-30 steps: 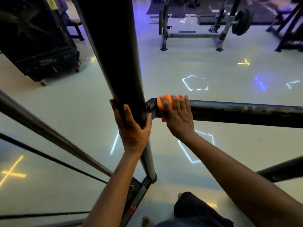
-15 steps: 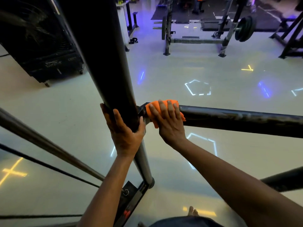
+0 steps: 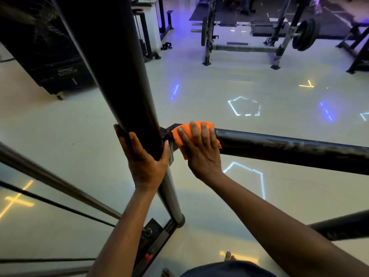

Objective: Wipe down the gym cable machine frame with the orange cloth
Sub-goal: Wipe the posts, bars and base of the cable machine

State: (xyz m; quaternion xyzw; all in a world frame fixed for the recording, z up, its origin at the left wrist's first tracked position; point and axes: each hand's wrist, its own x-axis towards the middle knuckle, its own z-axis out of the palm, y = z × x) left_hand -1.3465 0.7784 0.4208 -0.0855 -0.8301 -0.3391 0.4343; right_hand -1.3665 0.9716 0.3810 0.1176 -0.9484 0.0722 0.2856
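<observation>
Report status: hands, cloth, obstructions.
Left hand grips upright post. Right hand presses orange cloth flat onto horizontal bar at the joint. Nothing blocking the bar.

A pale glossy floor [image 3: 199, 86] carried reflected light shapes: a white pentagon [image 3: 244, 106], a yellow cross [image 3: 17, 201]. Beyond stood a squat rack [image 3: 241, 47] bearing a weight plate [image 3: 303, 36], and a black fan unit [image 3: 50, 52] at left.
</observation>
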